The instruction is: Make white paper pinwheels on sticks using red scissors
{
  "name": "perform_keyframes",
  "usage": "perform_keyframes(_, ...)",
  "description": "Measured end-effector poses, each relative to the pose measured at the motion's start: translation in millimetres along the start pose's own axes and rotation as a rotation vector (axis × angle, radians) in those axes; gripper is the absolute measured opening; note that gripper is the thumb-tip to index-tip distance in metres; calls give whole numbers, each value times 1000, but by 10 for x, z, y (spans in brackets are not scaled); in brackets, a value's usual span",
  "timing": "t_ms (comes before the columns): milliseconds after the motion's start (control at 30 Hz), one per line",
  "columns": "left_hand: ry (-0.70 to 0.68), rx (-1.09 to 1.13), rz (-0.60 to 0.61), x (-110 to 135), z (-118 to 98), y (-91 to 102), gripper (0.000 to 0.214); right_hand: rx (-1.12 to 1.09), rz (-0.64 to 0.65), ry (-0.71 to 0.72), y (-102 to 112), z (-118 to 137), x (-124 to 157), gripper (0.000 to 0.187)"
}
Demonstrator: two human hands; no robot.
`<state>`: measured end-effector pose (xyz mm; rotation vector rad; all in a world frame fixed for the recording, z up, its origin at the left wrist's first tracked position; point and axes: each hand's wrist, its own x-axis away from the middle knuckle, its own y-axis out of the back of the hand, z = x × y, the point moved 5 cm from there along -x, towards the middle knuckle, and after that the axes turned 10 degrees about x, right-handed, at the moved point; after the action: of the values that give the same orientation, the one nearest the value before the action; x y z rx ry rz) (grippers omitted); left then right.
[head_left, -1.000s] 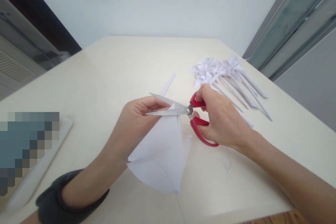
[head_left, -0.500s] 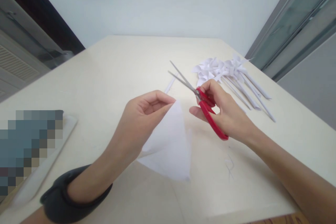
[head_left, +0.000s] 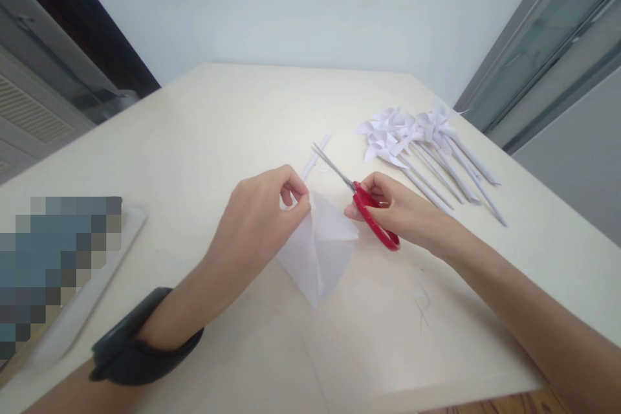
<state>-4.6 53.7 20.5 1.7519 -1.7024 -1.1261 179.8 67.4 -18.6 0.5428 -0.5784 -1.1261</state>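
Between thumb and forefinger, my left hand (head_left: 274,207) pinches the top of a creased white sheet of paper (head_left: 320,252). The sheet hangs in folds above the table, its lowest corner pointing down toward me. To its right, my right hand (head_left: 398,207) holds a pair of scissors (head_left: 376,220) by the red handles. Their metal blades are nearly closed and point up and left, beyond the paper and apart from it. A rolled white paper stick (head_left: 316,156) lies on the table behind the blades.
Several white paper pinwheels (head_left: 391,132) on rolled sticks lie at the back right of the table (head_left: 252,103). Thin paper scraps (head_left: 422,301) sit near my right forearm. At the left edge is a blurred-out object (head_left: 58,259) on a pale stack.
The paper has turned and opened out, showing its creases. My right hand has moved down and slightly left, and the scissor blades have come nearly together.
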Motion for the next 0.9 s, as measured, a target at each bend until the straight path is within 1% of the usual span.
perform_keyframes(67,-3,4,29,-3,19,-27,7,233,-98,-5,54,-113,-68,23)
perform_keyframes(133,-2,24,59,-1,39,-55,7,423,-215,46,114,-188,-134,20)
perform_keyframes(200,-6,54,75,1,53,-74,7,478,-232,79,138,-250,-185,18)
perform_keyframes(267,-24,80,77,1,56,-82,6,499,-233,126,166,-240,-196,18)
perform_keyframes(333,-53,81,63,1,49,-80,6,489,-278,193,209,-135,-153,16)
perform_keyframes(367,-68,70,52,2,42,-76,7,451,-289,221,221,-63,-118,15)
perform_keyframes(400,-81,55,37,4,33,-70,7,371,-254,239,206,6,-85,17)
perform_keyframes(433,-94,39,23,6,23,-64,7,265,-149,243,150,66,-57,23)
perform_keyframes(467,-106,27,13,9,11,-59,7,157,29,240,46,117,-26,30)
perform_keyframes(500,-116,22,2,12,-1,-52,7,74,130,232,-30,163,9,31)
perform_keyframes(533,-125,27,-4,15,-11,-46,8,47,160,225,-78,194,33,29)
perform_keyframes(567,-130,43,-9,16,-19,-38,8,63,171,219,-117,207,46,27)
perform_keyframes(600,-128,71,-16,16,-20,-29,6,88,153,219,-135,207,46,25)
perform_keyframes(667,-97,166,-27,8,6,-11,5,162,77,216,-117,171,17,20)
perform_keyframes(700,-68,234,-21,1,32,-11,8,191,44,211,-91,143,-6,19)
perform_keyframes(767,9,404,22,-20,99,-37,16,233,7,192,-29,83,-55,19)
perform_keyframes(833,85,567,90,-41,160,-89,21,252,17,187,10,41,-90,18)
perform_keyframes(900,147,676,149,-59,203,-146,24,240,24,204,24,29,-106,14)
